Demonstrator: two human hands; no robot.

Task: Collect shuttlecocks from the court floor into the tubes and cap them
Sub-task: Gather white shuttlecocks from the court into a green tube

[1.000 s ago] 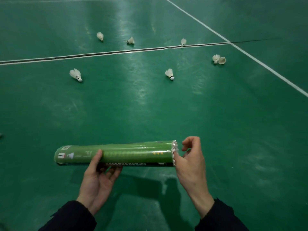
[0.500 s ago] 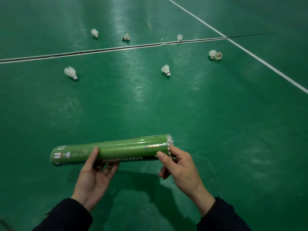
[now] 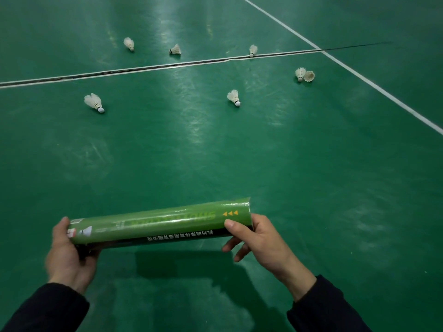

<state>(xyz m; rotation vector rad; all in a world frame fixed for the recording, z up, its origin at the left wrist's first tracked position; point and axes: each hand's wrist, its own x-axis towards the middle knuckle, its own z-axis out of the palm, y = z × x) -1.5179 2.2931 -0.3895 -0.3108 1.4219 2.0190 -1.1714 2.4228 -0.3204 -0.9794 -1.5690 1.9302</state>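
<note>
Left hand: the left end of the long green cardboard shuttlecock tube is grasped, with the fingers wrapped under it and the thumb laid over the top; something dark sits at that end, but whether it is a cap cannot be told.
Tube: it is held nearly level above the floor, the right end tipped slightly up; what lies inside cannot be seen.
Right hand: the right end is gripped, the thumb pressed on the green wall beside the yellow arrows and the fingers curled beneath.
Step in hand: the tube is best kept steady in both grips and its open end turned toward the loose shuttlecocks, so that each may be fed in cork first and the feathers spared.
Floor: a glossy green court floor is crossed by white lines and a dark seam.
Shuttlecocks: seven white feather shuttlecocks lie well apart from the tube, from the near-left one to the touching pair at the right.
</note>
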